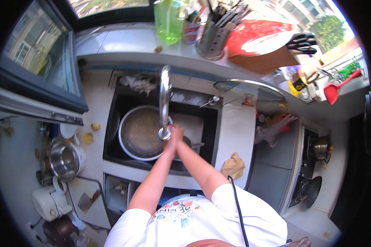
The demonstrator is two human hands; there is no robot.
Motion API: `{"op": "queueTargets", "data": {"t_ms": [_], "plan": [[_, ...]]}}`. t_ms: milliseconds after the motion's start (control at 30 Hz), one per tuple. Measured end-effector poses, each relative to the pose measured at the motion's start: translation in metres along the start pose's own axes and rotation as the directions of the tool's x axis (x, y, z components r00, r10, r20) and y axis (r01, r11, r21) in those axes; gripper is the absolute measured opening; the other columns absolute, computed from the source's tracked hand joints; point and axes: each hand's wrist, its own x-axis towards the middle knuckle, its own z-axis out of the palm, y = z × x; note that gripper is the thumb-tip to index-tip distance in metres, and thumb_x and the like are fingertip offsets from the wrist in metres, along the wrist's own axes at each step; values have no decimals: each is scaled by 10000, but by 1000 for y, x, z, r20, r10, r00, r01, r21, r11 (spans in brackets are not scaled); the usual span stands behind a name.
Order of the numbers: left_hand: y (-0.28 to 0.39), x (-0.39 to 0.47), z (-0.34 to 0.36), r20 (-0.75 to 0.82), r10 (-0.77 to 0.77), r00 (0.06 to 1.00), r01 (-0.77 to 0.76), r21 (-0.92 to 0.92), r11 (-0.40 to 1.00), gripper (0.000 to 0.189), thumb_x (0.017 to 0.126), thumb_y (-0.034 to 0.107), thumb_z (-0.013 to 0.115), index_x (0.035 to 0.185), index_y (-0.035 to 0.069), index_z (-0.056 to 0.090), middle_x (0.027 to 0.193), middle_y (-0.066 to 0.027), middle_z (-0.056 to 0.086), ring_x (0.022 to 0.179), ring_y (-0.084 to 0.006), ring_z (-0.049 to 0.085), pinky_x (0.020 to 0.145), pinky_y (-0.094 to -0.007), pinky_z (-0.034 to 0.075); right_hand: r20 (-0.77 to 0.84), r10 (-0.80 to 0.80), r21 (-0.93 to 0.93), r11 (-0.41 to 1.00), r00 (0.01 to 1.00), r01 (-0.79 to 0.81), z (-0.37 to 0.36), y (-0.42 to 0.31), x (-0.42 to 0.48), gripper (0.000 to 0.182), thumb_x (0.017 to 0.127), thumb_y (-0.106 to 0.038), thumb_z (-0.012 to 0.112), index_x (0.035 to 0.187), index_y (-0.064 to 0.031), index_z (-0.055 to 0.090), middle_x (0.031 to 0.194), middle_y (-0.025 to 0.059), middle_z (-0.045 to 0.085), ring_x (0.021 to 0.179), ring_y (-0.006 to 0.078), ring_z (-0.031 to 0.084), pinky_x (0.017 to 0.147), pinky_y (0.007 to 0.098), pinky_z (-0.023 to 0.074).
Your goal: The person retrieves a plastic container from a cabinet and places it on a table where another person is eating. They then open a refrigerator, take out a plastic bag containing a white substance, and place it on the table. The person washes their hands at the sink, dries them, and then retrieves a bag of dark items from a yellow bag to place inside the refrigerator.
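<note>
My left hand (169, 146) and my right hand (177, 133) are pressed together over the sink, right beside the spout of a chrome faucet (164, 95). The spout's end partly covers them, and their fingers overlap, so the grip of each is hidden. Below and to the left, a large round metal pot (139, 132) with cloudy liquid sits in the dark sink (211, 129). A small dark round item (186, 141) lies in the basin just right of my hands, partly hidden by my wrist.
A crumpled tan cloth (234, 166) lies on the counter to the right. A glass lid (250, 89) leans behind the sink. On the ledge stand a green pitcher (169, 23) and a metal utensil holder (212, 40). Leftward are a steel pot (63, 160) and a cutting board (89, 200).
</note>
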Motion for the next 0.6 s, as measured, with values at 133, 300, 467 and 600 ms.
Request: {"op": "queueTargets", "data": {"t_ms": [133,300,467,600], "plan": [[22,-36,12,-90,30,995,-29,20,999,717,765,285,669,1349,92,300,1305,-120,378,1190,-227,395,942,-331,355,385,165,901,147,908,-408,62,-26,34,302,846,-246,481,1062,-63,584,923,87,616,854,238,599,751,352,490],[33,13,-30,-382,-14,924,-71,-207,976,651,776,240,669,1308,94,323,1145,-130,517,983,-235,544,805,-328,455,414,-341,41,-919,844,-392,77,-31,45,250,822,-198,572,1026,-59,606,950,72,618,844,194,602,729,325,501],[89,15,-59,49,-194,980,194,-473,860,277,856,327,567,805,56,538,729,-67,538,707,-194,557,649,-309,488,198,-423,-56,-905,884,-421,13,-23,20,271,788,-115,632,1042,-52,562,1092,19,571,1031,169,542,906,310,447],[82,24,-52,206,-159,966,245,-512,824,430,912,396,464,600,112,381,594,-54,466,640,-198,522,622,-344,486,306,-265,100,-946,914,-308,30,-27,20,208,780,-97,648,974,-112,574,1018,-15,575,986,138,556,871,276,461]]}}
